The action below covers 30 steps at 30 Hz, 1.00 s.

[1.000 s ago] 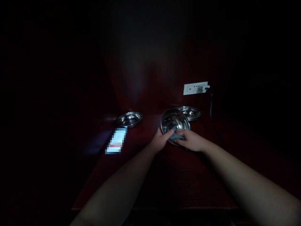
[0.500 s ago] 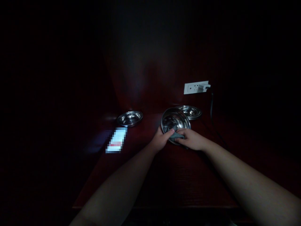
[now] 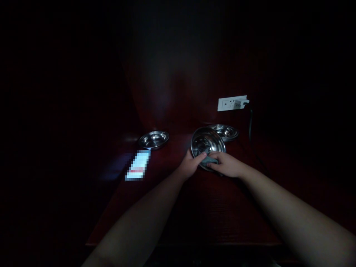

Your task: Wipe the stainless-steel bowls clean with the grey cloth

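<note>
A shiny metal bowl [image 3: 210, 138] is tilted so that its inside faces me. My left hand [image 3: 190, 165] grips its near left rim, with the thumb over the edge. A grey-green cloth [image 3: 210, 161] is bunched over the near rim, partly inside the bowl. My right hand [image 3: 226, 165] is closed on that cloth and presses it against the rim. Some fingers of both hands are hidden behind the bowl and the cloth.
Another metal bowl [image 3: 154, 139] stands at the left, beyond a lit, blurred phone [image 3: 138, 165]. Stacked metal dishes [image 3: 229, 133] sit behind the held bowl. A white wall socket [image 3: 229, 104] has a plug and dark cord [image 3: 250, 126]. All rests on a dark red table [image 3: 133, 222].
Almost nothing differs. Both hands, the bowl and the cloth keep the same place, with at most a slight shift of the cloth at the rim.
</note>
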Available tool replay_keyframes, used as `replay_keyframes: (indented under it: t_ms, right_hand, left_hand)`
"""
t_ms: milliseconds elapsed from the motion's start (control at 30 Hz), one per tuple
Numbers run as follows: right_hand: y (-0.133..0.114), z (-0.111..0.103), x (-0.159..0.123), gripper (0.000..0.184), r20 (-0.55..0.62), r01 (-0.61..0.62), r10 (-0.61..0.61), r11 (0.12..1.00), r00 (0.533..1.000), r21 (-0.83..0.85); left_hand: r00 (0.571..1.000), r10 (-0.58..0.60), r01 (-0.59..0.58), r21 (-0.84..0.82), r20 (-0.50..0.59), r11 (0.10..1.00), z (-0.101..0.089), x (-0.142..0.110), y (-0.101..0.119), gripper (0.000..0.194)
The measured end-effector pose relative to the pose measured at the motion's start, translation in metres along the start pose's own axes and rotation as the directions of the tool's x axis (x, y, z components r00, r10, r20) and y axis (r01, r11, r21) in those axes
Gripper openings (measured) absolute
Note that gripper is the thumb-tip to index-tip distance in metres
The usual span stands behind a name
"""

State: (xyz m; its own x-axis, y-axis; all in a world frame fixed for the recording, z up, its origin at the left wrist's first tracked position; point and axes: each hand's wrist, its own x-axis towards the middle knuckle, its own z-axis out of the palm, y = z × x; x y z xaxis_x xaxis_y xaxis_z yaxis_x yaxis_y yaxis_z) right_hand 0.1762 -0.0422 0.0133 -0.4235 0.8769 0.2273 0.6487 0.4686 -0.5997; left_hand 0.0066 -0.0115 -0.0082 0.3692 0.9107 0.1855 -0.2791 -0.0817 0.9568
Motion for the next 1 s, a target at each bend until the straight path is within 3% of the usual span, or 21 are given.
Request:
replay_keyframes:
  t_ms: [1000]
  right_hand:
    - [-0.0058,-0.001,-0.0002,0.011,-0.016,0.025,-0.025,0.999,1.0,-0.03]
  left_hand:
    - [1.0,-0.009,0.009,-0.019,-0.015,1.0,0.0033,-0.0015,0.0025,0.049]
